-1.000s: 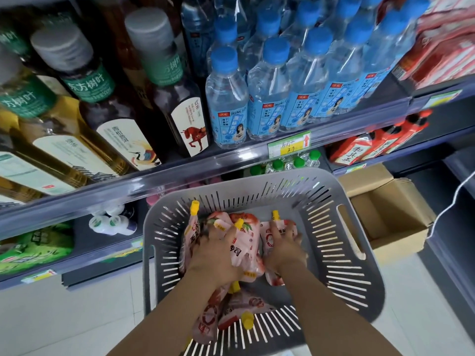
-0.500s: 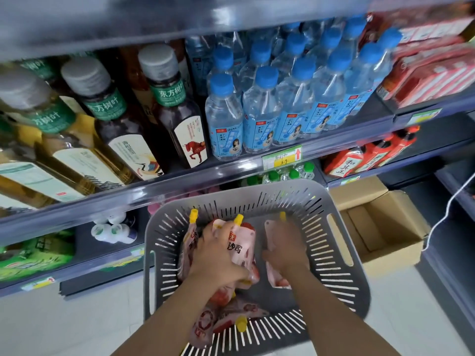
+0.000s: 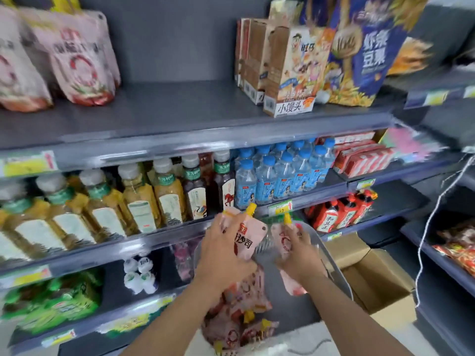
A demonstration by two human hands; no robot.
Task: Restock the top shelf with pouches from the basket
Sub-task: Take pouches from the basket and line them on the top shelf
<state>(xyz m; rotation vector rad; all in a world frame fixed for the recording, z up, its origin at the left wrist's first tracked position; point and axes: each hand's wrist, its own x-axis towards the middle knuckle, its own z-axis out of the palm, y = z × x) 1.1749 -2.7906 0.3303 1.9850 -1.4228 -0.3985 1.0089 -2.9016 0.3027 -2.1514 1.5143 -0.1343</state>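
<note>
Both hands have lifted out of the basket [image 3: 331,255]: left hand [image 3: 221,255] grasps a pouch [image 3: 248,238], right hand [image 3: 298,255] another [image 3: 284,240]. The view has swung up to the top shelf [image 3: 180,116], whose bare middle is next

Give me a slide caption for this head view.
Left hand and right hand lift pink spouted pouches from grey basket.

Both bare forearms reach forward and up from the bottom edge, angled toward each other; the left hand [image 3: 223,255] shows its back, fingers curled in a closed grip; the right hand [image 3: 299,255] sits just beside it, likewise clenched, knuckles up.
</note>
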